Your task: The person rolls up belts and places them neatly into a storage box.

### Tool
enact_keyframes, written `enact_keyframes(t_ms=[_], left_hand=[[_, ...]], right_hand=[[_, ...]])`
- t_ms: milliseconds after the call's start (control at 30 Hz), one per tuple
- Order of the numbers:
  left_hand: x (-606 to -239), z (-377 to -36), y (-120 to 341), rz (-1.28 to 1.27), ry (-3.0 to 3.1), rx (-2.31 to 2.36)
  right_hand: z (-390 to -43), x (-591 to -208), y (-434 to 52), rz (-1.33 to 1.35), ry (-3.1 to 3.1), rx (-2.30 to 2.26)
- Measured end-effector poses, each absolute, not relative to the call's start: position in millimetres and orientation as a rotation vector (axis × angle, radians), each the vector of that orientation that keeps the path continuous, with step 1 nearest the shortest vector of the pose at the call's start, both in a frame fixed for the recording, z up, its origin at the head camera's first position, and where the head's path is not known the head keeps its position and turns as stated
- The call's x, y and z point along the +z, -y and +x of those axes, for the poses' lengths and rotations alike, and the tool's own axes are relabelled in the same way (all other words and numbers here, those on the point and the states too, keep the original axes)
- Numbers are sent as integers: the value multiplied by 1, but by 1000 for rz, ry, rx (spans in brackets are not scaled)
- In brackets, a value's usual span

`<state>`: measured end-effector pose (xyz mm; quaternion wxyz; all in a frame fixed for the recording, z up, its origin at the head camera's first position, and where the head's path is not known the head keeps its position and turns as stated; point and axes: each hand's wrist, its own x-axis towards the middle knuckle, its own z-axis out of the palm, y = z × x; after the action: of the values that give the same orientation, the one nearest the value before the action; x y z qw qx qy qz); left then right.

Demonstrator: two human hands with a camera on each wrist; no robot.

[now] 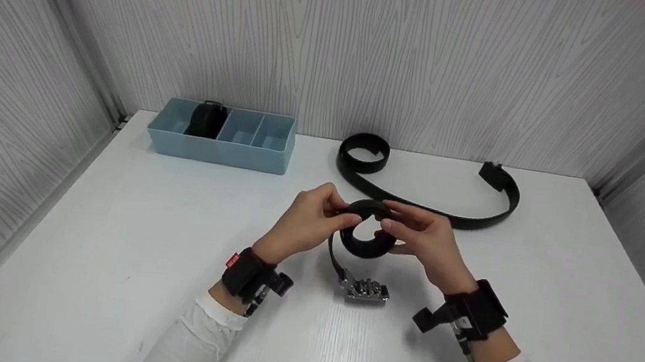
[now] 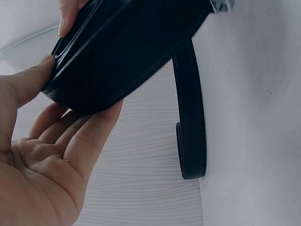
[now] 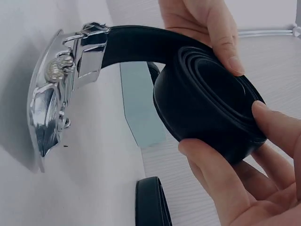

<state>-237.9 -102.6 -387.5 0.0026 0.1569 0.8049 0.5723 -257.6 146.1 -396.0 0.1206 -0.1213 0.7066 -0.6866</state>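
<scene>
A black belt, wound into a coil [image 1: 366, 250], is held up above the white table between both hands. My left hand [image 1: 308, 221] pinches its left side with thumb and fingers, and my right hand [image 1: 431, 244] pinches the right side. From the coil a short strap end [image 3: 136, 44] runs to a shiny silver buckle [image 1: 367, 289] with raised ornament, near the table top. Several wound layers show in the right wrist view. Behind the hands lies a second black belt [image 1: 460, 221], partly curled at its left, with a dark buckle [image 1: 494, 175] at its right end.
A light-blue divided tray [image 1: 220, 152] stands at the back left of the table [image 1: 123, 229]. A rolled black belt [image 1: 207, 120] sits in its left part. Wood-grain panels [image 1: 328, 44] enclose the table at the back and sides.
</scene>
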Motion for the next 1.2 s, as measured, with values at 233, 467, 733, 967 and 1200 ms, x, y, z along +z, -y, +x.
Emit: enact_keyframes(t_ms=[233,467,733,967,1200], left_hand=[[-384,-236,107,592,-2529,1653],[-383,-234,108,648,-2502,1538],[-387,-236,101,542,-2494,1788],[-388,-237,101,509,-2522,1806],[-384,-235,105,644,-2540,1696]], right_hand=[[-257,-390,-150,-496,-2178,-1762],[-254,-389,-149,-524,-2199,-1616],[-256,-395,-147,-341,-2073,-1959],[-257,-396,-148,-267,-1991,-2054],[-256,-388,-150,-459,-2165,-1825]])
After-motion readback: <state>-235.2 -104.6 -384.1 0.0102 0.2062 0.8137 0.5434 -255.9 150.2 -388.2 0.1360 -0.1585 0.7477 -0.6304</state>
